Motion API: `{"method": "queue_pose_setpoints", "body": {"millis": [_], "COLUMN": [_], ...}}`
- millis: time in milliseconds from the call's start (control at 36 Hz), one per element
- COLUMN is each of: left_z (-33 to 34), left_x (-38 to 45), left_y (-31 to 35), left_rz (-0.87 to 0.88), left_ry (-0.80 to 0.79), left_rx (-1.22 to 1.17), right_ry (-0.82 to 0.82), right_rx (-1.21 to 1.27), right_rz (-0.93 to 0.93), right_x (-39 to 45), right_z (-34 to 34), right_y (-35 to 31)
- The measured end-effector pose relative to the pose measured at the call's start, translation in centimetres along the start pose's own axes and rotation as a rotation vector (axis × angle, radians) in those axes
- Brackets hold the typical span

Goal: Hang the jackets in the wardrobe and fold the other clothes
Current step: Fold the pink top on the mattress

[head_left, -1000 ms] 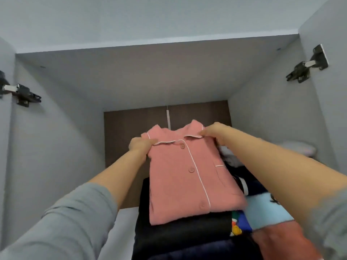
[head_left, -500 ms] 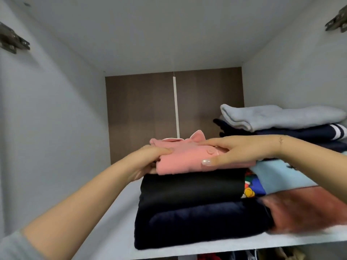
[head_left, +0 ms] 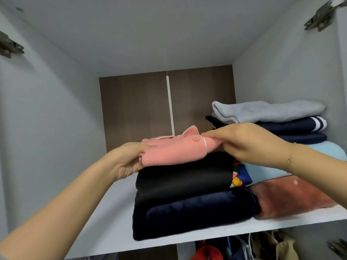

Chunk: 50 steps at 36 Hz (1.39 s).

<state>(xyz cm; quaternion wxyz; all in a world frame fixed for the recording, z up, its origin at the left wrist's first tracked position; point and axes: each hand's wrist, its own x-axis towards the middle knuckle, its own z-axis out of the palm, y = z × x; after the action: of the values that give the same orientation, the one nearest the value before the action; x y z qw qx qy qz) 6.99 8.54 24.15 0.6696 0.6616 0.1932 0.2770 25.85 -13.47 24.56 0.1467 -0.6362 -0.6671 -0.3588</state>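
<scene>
So the folded pink pajama top (head_left: pixel 176 152) is sitting on top of a stack on the white wardrobe shelf (head_left: pixel 112 222), right on a folded black garment (head_left: pixel 184 177), which lies on a dark navy fleece one (head_left: pixel 193 212) at the bottom. Both hands are on it: the left hand (head_left: pixel 127 160) grips its left end, thumb on top and fingers curled underneath, and the right hand (head_left: pixel 247 141) pinches the right end, fingers laid over the top near a pink button. Just to the right there's a second pile touching the first, with a reddish-brown fuzzy piece (head_left: pixel 293 197) at the bottom, a light blue one (head_left: pixel 262 169) above it, then navy clothes with white stripes (head_left: pixel 300 126) and a grey sweatshirt (head_left: pixel 268 110) on top. Below the shelf you can see some hanging clothes (head_left: pixel 244 248), too dark to make out much
</scene>
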Motion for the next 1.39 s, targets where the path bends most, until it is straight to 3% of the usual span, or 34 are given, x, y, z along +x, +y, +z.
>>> {"method": "queue_pose_setpoints", "body": {"millis": [83, 167, 278, 389, 472, 583, 750, 889, 972, 1056, 1194, 1278, 1389], "left_z": [0.1, 0.3, 1.6, 6.7, 8.6, 7.3, 7.7, 6.6, 4.2, 3.2, 4.9, 6.5, 9.0], "left_x": [-0.7, -1.7, -2.4, -3.3, -1.9, -0.4, -1.3, -2.9, -3.8, -6.2, -13.5, -18.2, -24.3], "left_y": [0.1, 0.2, 1.6, 1.8, -0.3, -1.7, -1.6, -1.5, -2.3, -3.9, -6.2, -7.1, -9.0], "left_rz": [0.043, 0.054, 0.327, 0.587, 0.457, 0.172, 0.186, 0.149, 0.126, 0.215, 0.521, 0.608, 0.443], "left_ry": [0.011, 0.047, 0.221, 0.062, -0.084, -0.245, -0.255, -0.030, 0.157, 0.232, 0.230, 0.150, -0.264], "left_rx": [0.180, 0.514, 1.120, 1.163, 1.245, 1.112, 1.215, 1.048, 1.118, 1.187, 0.908, 0.689, 0.286], "right_ry": [-0.002, -0.134, -0.219, -0.197, -0.131, -0.050, 0.029, 0.149, 0.166, 0.212, 0.389, 0.435, 0.515], "right_rx": [0.101, 0.166, 0.621, 0.771, 0.736, 0.700, 0.670, 0.872, 0.938, 0.954, 0.996, 1.056, 1.030], "right_rz": [-0.008, 0.004, 0.137, 0.230, 0.258, 0.281, 0.413, 0.597, 0.661, 0.715, 0.970, 1.058, 1.084], "right_x": [-1.4, -2.9, -3.3, -3.1, -3.5, -5.4, -7.4, -10.1, -12.6, -15.3, -18.4, -20.3, -24.3], "right_z": [0.3, 1.4, 1.0, 1.4, 2.2, 4.3, 4.6, 0.7, -1.9, -3.9, -5.0, -5.9, -7.9], "right_y": [-0.6, -1.3, -0.7, -1.1, -1.3, -2.4, -5.4, -8.7, -11.4, -14.8, -20.0, -23.0, -27.0]}}
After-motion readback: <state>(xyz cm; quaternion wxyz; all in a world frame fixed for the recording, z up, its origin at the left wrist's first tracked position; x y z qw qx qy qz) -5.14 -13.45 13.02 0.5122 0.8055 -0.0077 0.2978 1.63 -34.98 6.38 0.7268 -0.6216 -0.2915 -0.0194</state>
